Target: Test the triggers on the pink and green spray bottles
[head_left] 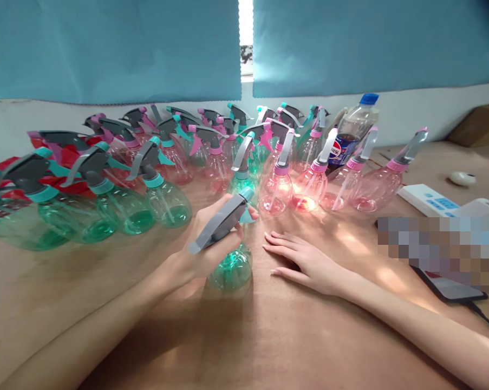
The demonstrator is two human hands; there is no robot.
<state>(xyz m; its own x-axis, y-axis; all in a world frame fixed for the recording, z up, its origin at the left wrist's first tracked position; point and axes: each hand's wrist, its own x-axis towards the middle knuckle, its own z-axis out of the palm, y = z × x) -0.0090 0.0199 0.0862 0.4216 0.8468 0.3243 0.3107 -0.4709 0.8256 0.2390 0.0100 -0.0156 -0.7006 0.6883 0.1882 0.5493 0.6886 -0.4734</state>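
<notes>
A green spray bottle point(231, 269) with a grey and teal spray head is upright near the middle of the wooden table point(179, 336). My left hand point(214, 233) is wrapped round its neck, just under the head. To the right of it my right hand point(301, 260) lies flat on the table, palm down, fingers apart, holding nothing. Green spray bottles with teal collars point(169, 206) stand at the left, and pink ones point(274, 192) stand behind my right hand. More bottles of both colours are crowded behind these.
A large soda bottle with a blue cap point(352, 127) stands behind the pink bottles. At the right are a white power strip point(429, 200), a white mouse-like object point(462, 179), a dark-edged device point(451, 287) partly pixelated, and a cardboard box point(477, 127). Blue curtains point(114, 49) hang behind.
</notes>
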